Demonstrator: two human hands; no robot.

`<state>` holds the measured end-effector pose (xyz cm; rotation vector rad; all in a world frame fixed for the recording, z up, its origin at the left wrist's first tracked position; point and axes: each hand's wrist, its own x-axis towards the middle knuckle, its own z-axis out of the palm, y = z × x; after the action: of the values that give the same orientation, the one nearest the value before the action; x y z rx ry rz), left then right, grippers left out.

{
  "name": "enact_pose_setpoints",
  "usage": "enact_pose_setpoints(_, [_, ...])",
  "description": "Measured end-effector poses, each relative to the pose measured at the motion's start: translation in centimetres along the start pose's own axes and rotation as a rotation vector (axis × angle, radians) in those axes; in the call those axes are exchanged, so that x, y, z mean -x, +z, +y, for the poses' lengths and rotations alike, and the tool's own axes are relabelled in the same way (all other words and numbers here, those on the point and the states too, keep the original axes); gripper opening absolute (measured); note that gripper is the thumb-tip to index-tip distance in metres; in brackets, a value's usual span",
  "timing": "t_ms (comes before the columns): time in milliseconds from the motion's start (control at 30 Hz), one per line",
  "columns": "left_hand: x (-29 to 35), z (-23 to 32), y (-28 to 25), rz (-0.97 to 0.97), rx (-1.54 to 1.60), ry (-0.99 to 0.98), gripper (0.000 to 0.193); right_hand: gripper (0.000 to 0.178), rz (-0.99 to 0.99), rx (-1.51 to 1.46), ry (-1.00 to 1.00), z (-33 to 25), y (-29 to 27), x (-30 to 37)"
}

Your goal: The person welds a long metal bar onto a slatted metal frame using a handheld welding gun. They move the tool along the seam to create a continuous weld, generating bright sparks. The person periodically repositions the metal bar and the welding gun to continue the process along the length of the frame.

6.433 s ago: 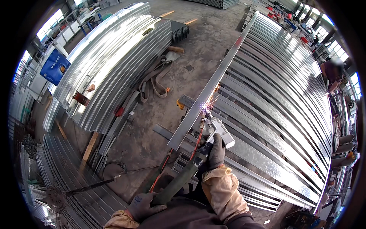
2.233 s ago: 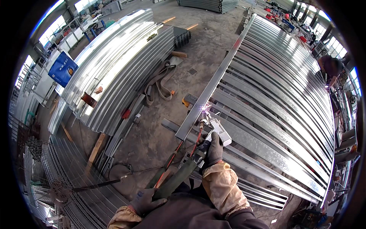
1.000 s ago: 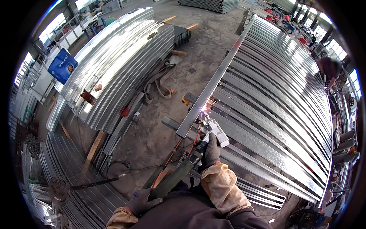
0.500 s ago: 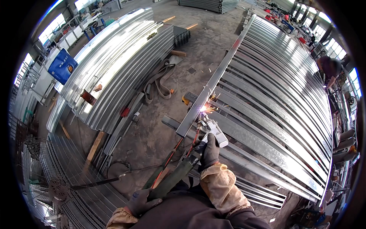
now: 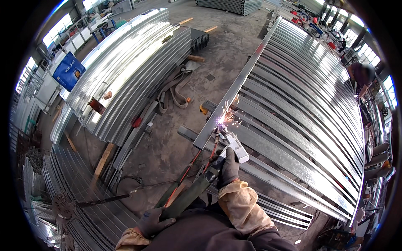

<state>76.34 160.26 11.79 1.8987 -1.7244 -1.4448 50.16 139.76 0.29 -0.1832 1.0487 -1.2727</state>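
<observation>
My right hand (image 5: 230, 166), in a dark glove, is closed around a handheld welding gun (image 5: 237, 146) with a silver body. Its tip meets the joint between a long steel rail (image 5: 244, 74) and the end of a cross slat, where a bright violet-white arc (image 5: 220, 121) throws orange sparks. From the gun's rear a thick cable in a dark green sleeve (image 5: 197, 189) runs back toward my body. My left hand (image 5: 155, 222), gloved too, is wrapped around that sleeve low in view. A thin red and black hose (image 5: 184, 178) runs beside it to the gun's nozzle.
Galvanised slats (image 5: 301, 113) fill the right side as a large frame. Stacked corrugated metal sheets (image 5: 138, 79) with a blue bag (image 5: 69, 72) stand at left. Lifting straps (image 5: 178, 90) lie on the floor between. Another person (image 5: 361, 77) works at the far right edge.
The arc and gun have shifted very slightly left and down along the rail. The spark spray now rises more upward. Both hands keep their grip.
</observation>
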Motion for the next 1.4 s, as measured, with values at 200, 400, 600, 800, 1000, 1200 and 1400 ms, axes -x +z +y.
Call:
enact_pose_setpoints(200, [0.2, -0.4, 0.1, -0.007, -0.034, -0.012, 0.057, 0.046, -0.012, 0.044, -0.014, 0.3, -0.4, 0.1])
enact_pose_setpoints(400, [0.5, -0.3, 0.2, 0.008, -0.009, 0.005, 0.055, 0.045, -0.019, 0.029, 0.0, 0.6, -0.5, 0.2])
enact_pose_setpoints(600, [0.7, -0.6, 0.2, 0.004, 0.023, -0.001, 0.054, 0.046, -0.01, 0.034, 0.002, 0.8, -0.4, 0.5])
enact_pose_setpoints(800, [1.1, 0.1, -0.4, 0.005, 0.023, -0.016, 0.053, 0.045, -0.016, 0.016, 0.002, 1.3, -0.7, 0.4])
enact_pose_setpoints(1000, [1.2, -2.3, 0.4, 0.009, 0.109, 0.003, 0.052, 0.045, -0.008, 0.005, -0.025, 1.9, -0.6, 0.3])
enact_pose_setpoints(1200, [1.4, -1.2, -0.2, 0.015, 0.061, -0.016, 0.05, 0.046, 0.008, 0.018, -0.04, 2.1, -0.8, 0.5])
enact_pose_setpoints(1400, [1.8, -1.0, -0.4, 0.029, 0.008, -0.036, 0.05, 0.046, 0.027, 0.062, -0.031, 2.5, -1.2, 0.4])
